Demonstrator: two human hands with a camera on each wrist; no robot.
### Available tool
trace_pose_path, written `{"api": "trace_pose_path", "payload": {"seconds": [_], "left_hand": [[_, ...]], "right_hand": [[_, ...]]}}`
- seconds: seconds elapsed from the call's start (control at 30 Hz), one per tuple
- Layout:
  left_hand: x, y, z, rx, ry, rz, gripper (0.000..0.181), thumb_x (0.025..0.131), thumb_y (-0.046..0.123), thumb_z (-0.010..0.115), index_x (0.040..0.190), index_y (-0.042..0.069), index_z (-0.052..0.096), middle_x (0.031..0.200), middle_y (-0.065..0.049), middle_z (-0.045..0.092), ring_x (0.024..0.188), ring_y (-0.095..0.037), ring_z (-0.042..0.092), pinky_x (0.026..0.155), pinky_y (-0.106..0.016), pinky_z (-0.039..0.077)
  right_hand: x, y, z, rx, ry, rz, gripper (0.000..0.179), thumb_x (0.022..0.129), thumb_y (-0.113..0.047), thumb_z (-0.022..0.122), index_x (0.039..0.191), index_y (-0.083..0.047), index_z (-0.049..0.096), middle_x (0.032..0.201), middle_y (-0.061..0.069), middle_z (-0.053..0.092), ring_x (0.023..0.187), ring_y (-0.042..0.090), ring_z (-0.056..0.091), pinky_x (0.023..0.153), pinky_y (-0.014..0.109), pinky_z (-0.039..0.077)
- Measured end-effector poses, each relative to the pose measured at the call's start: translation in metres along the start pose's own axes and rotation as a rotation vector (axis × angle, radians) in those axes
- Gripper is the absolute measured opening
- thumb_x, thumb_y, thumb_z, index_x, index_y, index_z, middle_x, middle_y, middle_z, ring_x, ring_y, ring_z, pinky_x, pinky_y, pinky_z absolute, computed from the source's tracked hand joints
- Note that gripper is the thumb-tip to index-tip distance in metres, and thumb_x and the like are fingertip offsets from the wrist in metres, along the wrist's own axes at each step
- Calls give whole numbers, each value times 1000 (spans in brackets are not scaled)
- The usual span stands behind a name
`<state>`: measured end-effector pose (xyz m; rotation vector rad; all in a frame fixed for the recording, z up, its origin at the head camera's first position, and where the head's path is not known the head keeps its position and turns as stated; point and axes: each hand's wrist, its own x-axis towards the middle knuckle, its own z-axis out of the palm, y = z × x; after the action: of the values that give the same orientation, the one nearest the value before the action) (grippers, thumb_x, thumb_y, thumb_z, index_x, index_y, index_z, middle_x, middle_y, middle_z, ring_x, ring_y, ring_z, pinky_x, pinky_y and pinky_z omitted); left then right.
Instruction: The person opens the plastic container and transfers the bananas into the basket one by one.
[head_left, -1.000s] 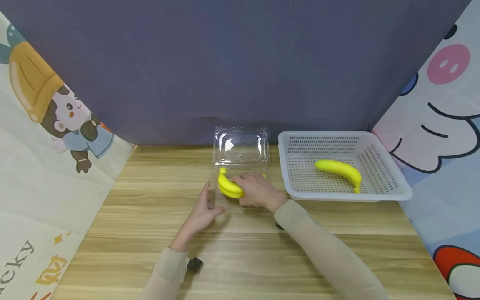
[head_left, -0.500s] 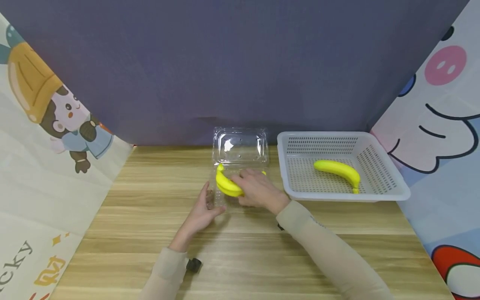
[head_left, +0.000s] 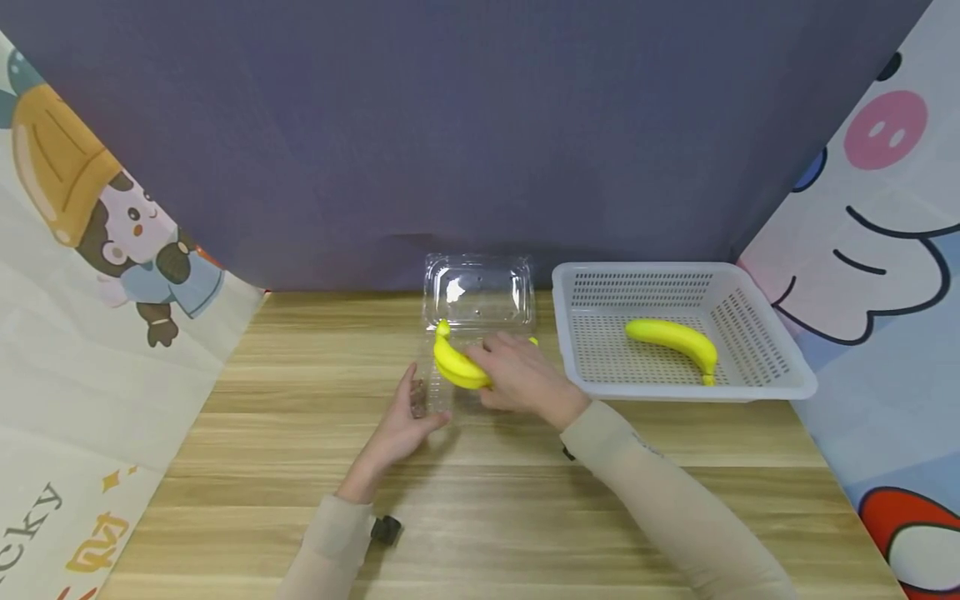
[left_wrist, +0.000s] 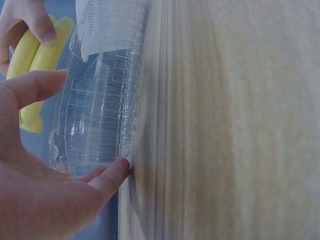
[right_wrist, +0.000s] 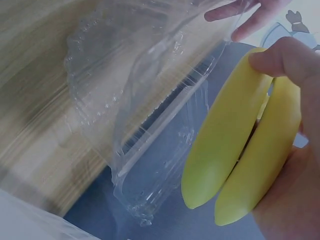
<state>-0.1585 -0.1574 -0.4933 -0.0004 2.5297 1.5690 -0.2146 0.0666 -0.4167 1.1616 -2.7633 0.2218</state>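
Note:
My right hand (head_left: 521, 375) grips a bunch of yellow bananas (head_left: 456, 365) over the base of a clear plastic clamshell box (head_left: 441, 403). Two bananas show side by side in the right wrist view, joined at the stem end in the left wrist view. The box's hinged lid (head_left: 480, 292) stands folded back, away from me. At the box's left front corner is my left hand (head_left: 396, 427), thumb and fingers spread. In the left wrist view its fingertips (left_wrist: 119, 167) touch the bottom edge of the box, while the thumb reaches past the rim.
A white perforated basket (head_left: 693, 392) stands right of the box with a single banana (head_left: 675, 335) in it. Behind the wooden table (head_left: 315, 358) rises a dark blue-grey panel (head_left: 480, 133). Printed cartoon sheets flank both sides.
My right hand has raised the bananas slightly and tilted them, stem end moving away from me. The left hand stays at the box's corner.

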Motion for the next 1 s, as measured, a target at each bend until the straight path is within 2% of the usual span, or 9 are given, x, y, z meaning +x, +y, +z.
{"api": "trace_pose_path", "payload": {"seconds": [0.17, 0.37, 0.5, 0.6, 0.83, 1.0], "left_hand": [[-1, 1, 0, 7, 3, 4, 106, 79, 30, 76, 154, 25, 0, 151, -21, 27, 132, -41, 36, 104, -59, 33], [-1, 2, 0, 31, 7, 0, 107, 79, 33, 76, 154, 24, 0, 152, -21, 26, 133, -41, 34, 104, -61, 31], [0, 2, 0, 38, 6, -12, 107, 79, 34, 76, 154, 25, 0, 152, -20, 26, 133, -41, 34, 105, -61, 30], [0, 2, -1, 34, 2, -12, 107, 78, 34, 76, 154, 26, 0, 152, -20, 27, 133, -40, 35, 105, -60, 30], [0, 2, -1, 35, -1, -1, 108, 78, 34, 76, 154, 24, 0, 151, -20, 28, 133, -38, 35, 106, -58, 30], [-1, 2, -1, 29, 0, -3, 107, 79, 33, 76, 154, 24, 0, 151, -19, 28, 133, -38, 35, 106, -58, 31]], "right_hand": [[-3, 1, -6, -21, 13, -6, 49, 72, -33, 76, 115, -25, 54, 89, -7, 50, 84, 11, 46, 71, 27, 43], [-7, 4, -11, -10, 29, -12, 56, 71, -31, 76, 122, -23, 54, 89, -6, 51, 85, 14, 47, 72, 29, 43], [-10, 7, -12, -21, 47, -11, 58, 71, -30, 75, 124, -22, 54, 92, -4, 54, 89, 16, 50, 77, 32, 46], [-11, 9, -13, -31, 58, -9, 57, 71, -29, 74, 124, -20, 55, 94, -3, 55, 91, 17, 50, 80, 34, 46], [-18, 15, -18, -23, 85, -2, 47, 71, -29, 73, 113, -19, 55, 94, -2, 55, 87, 17, 49, 73, 32, 46], [-23, 20, -24, -8, 125, 0, 50, 71, -28, 74, 116, -18, 56, 100, 0, 58, 90, 19, 51, 78, 36, 48]]}}
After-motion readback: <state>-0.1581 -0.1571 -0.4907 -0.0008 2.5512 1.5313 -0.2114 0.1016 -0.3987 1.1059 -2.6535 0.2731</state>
